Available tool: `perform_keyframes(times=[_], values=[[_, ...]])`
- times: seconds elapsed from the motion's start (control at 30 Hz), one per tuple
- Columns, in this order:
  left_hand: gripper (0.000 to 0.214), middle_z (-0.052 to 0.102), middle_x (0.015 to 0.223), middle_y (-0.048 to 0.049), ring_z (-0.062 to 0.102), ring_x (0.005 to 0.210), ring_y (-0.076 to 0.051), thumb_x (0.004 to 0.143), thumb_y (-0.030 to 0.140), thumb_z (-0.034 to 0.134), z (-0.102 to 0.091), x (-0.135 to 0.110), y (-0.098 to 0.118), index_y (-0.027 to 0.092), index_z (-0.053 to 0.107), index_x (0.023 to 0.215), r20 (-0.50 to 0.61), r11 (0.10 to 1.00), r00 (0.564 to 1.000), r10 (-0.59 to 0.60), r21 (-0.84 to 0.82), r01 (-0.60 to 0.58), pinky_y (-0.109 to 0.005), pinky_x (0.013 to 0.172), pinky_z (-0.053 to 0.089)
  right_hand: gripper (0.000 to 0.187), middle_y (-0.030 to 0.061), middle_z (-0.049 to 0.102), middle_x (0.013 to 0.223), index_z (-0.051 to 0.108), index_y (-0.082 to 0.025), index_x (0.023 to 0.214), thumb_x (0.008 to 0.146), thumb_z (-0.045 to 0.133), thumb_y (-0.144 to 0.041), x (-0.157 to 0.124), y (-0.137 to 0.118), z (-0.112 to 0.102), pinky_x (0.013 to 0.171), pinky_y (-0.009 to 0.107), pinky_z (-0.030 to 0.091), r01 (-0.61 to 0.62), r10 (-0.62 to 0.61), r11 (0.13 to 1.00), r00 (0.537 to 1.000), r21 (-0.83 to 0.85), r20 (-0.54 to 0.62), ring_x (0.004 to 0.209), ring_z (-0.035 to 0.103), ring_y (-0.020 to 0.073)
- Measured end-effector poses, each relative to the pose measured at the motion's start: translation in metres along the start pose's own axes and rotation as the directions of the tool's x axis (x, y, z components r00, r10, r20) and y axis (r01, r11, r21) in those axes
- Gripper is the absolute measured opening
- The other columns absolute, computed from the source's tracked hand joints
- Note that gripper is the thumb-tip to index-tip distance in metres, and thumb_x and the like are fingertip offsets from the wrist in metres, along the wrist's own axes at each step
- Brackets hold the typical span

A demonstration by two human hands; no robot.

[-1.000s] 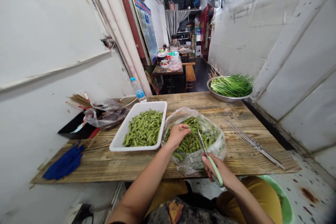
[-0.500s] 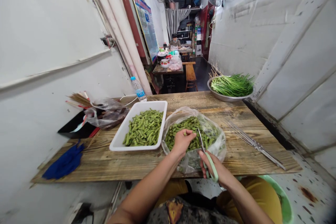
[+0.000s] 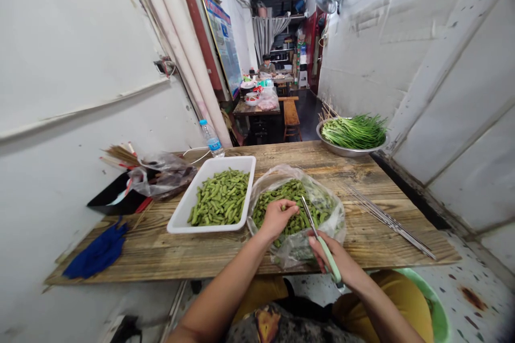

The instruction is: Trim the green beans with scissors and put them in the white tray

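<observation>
One clear plastic bag [image 3: 295,251] of green edamame pods [image 3: 300,206] lies on the rough wooden table [image 3: 161,249] — the left hand [image 3: 277,220] curled onto the pods inside it, the right hand [image 3: 333,263] just beside them, closed around pale-green-handled steel scissors [image 3: 328,256].

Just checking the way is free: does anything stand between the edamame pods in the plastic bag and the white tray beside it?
Yes, a little: the raised side of the clear plastic bag lies right beside the right rim of the white tray, and the left hand sits on the edamame pods on that side.
</observation>
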State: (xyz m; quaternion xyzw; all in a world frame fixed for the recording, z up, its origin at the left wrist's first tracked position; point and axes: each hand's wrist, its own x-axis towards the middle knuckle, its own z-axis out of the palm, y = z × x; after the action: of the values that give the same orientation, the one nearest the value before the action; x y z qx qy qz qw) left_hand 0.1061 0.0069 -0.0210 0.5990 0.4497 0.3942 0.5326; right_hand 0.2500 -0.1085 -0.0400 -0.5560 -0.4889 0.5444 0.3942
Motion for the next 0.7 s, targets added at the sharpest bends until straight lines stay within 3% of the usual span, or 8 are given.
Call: perform_keyframes(times=[0.2,0.3,0.37,0.43,0.53,0.63,0.7], values=[[0.02,0.067,0.067,-0.0038,0.058,0.064,-0.015,0.068,0.032,0.062,-0.002,-0.005,0.008,0.014,0.068,0.074,0.132,0.997,0.991,0.006,0.075,-0.016,-0.026,0.066,0.043,0.043,-0.0061,0.045,0.049,0.058,-0.019,0.094,0.077,0.052,-0.058,-0.003,-0.012,-0.005,0.045,0.021,0.035,0.044,-0.052,0.99,0.997,-0.135,-0.056,0.045,0.042,0.0108],[0.019,0.067,0.066,-0.0036,0.056,0.063,-0.014,0.068,0.031,0.063,-0.004,-0.007,0.013,0.013,0.068,0.071,0.158,0.996,0.987,-0.002,0.088,-0.013,-0.025,0.066,0.042,0.036,-0.0044,0.049,0.055,0.06,-0.018,0.084,0.077,0.055,-0.054,-0.004,-0.018,-0.008,0.049,0.02,0.037,0.114,-0.128,0.968,0.99,-0.223,-0.052,0.051,0.045,0.0111],[0.018,0.066,0.064,-0.0031,0.055,0.061,-0.012,0.066,0.03,0.064,-0.006,-0.006,0.014,0.013,0.066,0.069,0.173,0.997,0.985,-0.012,0.075,-0.001,-0.024,0.064,0.041,0.035,-0.0049,0.047,0.053,0.059,-0.018,0.078,0.076,0.056,-0.053,-0.003,-0.019,-0.01,0.046,0.02,0.036,0.101,-0.113,0.965,0.993,-0.242,-0.033,0.048,0.044,0.01],[0.019,0.063,0.062,-0.0017,0.049,0.053,-0.008,0.066,0.031,0.064,-0.011,-0.003,0.015,0.013,0.063,0.07,0.176,0.999,0.983,-0.045,0.015,0.043,-0.021,0.055,0.037,0.038,-0.0071,0.041,0.045,0.057,-0.019,0.077,0.076,0.054,-0.056,-0.002,-0.016,-0.01,0.038,0.019,0.032,0.013,-0.02,0.981,0.999,-0.193,-0.032,0.039,0.039,0.0083],[0.024,0.061,0.064,0.0013,0.031,0.038,-0.002,0.066,0.03,0.062,-0.022,0.005,0.017,0.015,0.055,0.083,0.184,0.967,0.974,-0.129,-0.195,0.165,-0.018,0.042,0.023,0.045,-0.0105,0.035,0.041,0.054,-0.02,0.092,0.074,0.052,-0.061,-0.001,-0.008,-0.012,0.031,0.019,0.028,-0.09,0.087,0.995,0.995,-0.044,-0.055,0.031,0.031,0.0074],[0.022,0.057,0.061,0.0033,0.033,0.037,-0.003,0.065,0.027,0.059,-0.034,0.015,0.017,0.018,0.048,0.081,0.225,0.881,0.958,-0.178,-0.397,0.257,-0.018,0.04,0.021,0.051,-0.0086,0.042,0.051,0.049,-0.02,0.101,0.072,0.053,-0.062,-0.004,-0.006,-0.017,0.037,0.02,0.036,-0.066,0.07,0.995,0.996,0.077,-0.06,0.038,0.04,0.0084],[0.017,0.049,0.05,0.0051,0.037,0.038,-0.006,0.068,0.03,0.055,-0.039,0.022,0.014,0.019,0.044,0.073,0.223,0.849,0.954,-0.202,-0.445,0.284,-0.019,0.041,0.025,0.049,-0.0059,0.046,0.06,0.048,-0.02,0.101,0.075,0.051,-0.062,-0.009,-0.007,-0.02,0.043,0.021,0.04,-0.057,0.065,0.99,0.996,0.132,-0.055,0.046,0.045,0.0094]])
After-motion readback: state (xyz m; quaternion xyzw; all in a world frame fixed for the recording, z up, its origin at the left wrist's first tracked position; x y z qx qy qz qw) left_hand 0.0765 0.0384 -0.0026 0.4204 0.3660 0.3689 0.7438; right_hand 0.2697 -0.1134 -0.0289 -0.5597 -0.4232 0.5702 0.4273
